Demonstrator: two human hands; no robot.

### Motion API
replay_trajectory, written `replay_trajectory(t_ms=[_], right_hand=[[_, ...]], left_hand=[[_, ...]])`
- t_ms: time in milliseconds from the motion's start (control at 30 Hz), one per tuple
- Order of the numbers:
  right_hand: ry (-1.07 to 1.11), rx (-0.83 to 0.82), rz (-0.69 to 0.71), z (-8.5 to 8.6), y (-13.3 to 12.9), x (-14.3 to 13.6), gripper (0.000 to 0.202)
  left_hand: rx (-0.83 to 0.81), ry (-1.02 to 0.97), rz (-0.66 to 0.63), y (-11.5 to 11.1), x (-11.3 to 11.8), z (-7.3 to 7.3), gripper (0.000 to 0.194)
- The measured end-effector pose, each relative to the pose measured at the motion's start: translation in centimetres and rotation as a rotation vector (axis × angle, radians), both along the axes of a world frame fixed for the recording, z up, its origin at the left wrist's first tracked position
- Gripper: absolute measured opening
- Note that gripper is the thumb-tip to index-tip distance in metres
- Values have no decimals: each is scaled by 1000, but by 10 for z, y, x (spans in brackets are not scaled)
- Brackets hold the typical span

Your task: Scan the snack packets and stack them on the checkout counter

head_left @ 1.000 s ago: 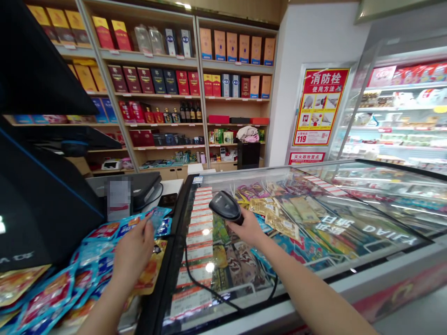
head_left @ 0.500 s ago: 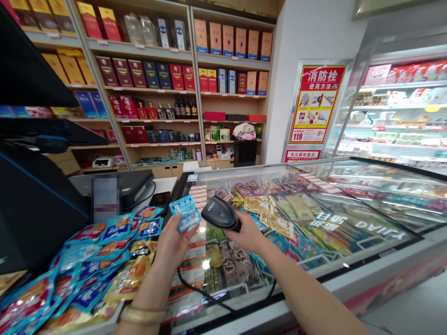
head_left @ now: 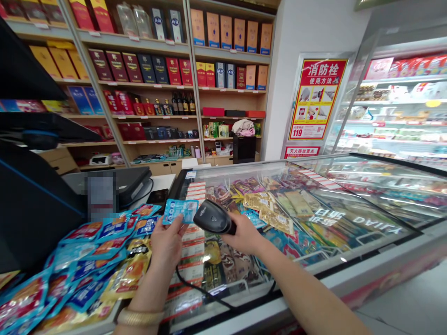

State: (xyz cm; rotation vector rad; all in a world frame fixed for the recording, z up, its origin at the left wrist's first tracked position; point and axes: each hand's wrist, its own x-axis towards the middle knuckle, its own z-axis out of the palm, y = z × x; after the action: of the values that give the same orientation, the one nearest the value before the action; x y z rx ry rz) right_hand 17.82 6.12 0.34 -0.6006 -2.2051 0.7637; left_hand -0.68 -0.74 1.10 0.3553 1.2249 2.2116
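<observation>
Between the fingers of my left hand [head_left: 169, 242] is a blue snack packet [head_left: 180, 211], its printed back with a pale label patch turned up. My right hand [head_left: 244, 233] is wrapped round the grip of a black barcode scanner [head_left: 213, 217]. The scanner's head points left, close to the packet's right edge; whether they touch I cannot tell. Both hands are above the glass top of a chest freezer. Left of my left wrist lies a heap of blue snack packets [head_left: 84, 267], with gold packets [head_left: 131, 270] along its near side.
Black checkout equipment [head_left: 31, 200] rises at the left. Inside the glass-topped freezer [head_left: 349, 186] are ice-cream packs, and two gold packets [head_left: 275, 218] lie on its glass. A black cable [head_left: 206, 295] loops across the near glass. Shelves of boxes [head_left: 150, 70] stand behind.
The packet in my left hand has turned from tilted to nearly level and shifted slightly left. The scanner has moved a little left with it, its head now nearer the packet's edge.
</observation>
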Motion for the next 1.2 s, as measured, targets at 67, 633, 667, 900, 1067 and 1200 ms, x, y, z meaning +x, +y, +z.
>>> replay_trajectory(t_ms=[67, 633, 667, 900, 1067, 1200], right_hand=[[-20, 3, -10, 0, 0, 0, 19], [-136, 86, -68, -3, 3, -2, 20], [-140, 84, -68, -3, 3, -2, 20], [-148, 57, -61, -2, 3, -1, 21], [-136, 54, -62, -3, 2, -2, 21], [-105, 49, -88, -1, 3, 0, 20]], left_hand=[[-26, 39, 27, 0, -1, -2, 36], [-38, 242, 96, 1, -5, -12, 44], [-40, 243, 97, 1, -5, -13, 44], [-22, 245, 102, 1, -6, -13, 45], [-33, 231, 94, 1, -6, -13, 47], [-52, 267, 97, 1, -7, -15, 45]])
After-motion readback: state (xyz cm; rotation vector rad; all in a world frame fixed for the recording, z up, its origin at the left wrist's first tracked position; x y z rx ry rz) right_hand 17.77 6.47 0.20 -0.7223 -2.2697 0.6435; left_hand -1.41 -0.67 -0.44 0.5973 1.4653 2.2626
